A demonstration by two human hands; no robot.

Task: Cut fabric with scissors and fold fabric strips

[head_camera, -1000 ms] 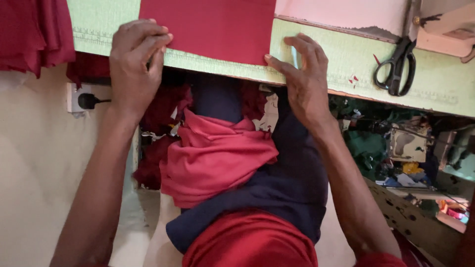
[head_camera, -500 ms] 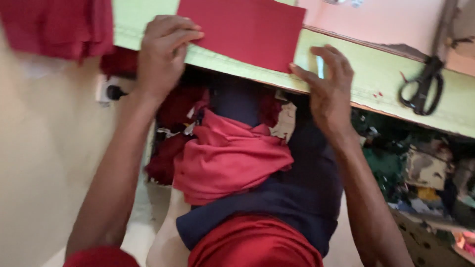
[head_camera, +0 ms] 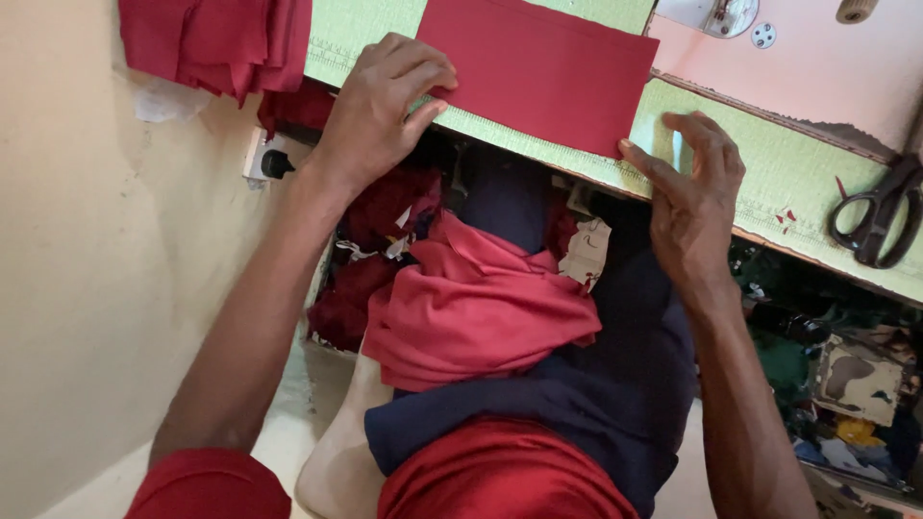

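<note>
A flat rectangular piece of red fabric [head_camera: 543,65] lies on the light green table top [head_camera: 769,207]. My left hand [head_camera: 385,106] rests on the table's near edge with its fingertips pressing the fabric's lower left corner. My right hand [head_camera: 692,197] lies flat on the table with its fingers spread, and its index fingertip touches the fabric's lower right corner. Below the table edge, a bunched red cloth [head_camera: 476,308] lies over dark blue cloth [head_camera: 596,384] on my lap.
Black-handled scissors [head_camera: 880,226] lie on the table at the right. A stack of red fabric pieces [head_camera: 221,43] hangs at the top left. A wall socket with a black plug [head_camera: 269,161] sits on the cream wall. Cluttered scraps fill the lower right.
The view has shifted so the table and fabric sit more to the right and tilted. Both hands stay at the fabric's lower corners; the right hand now touches its corner.
</note>
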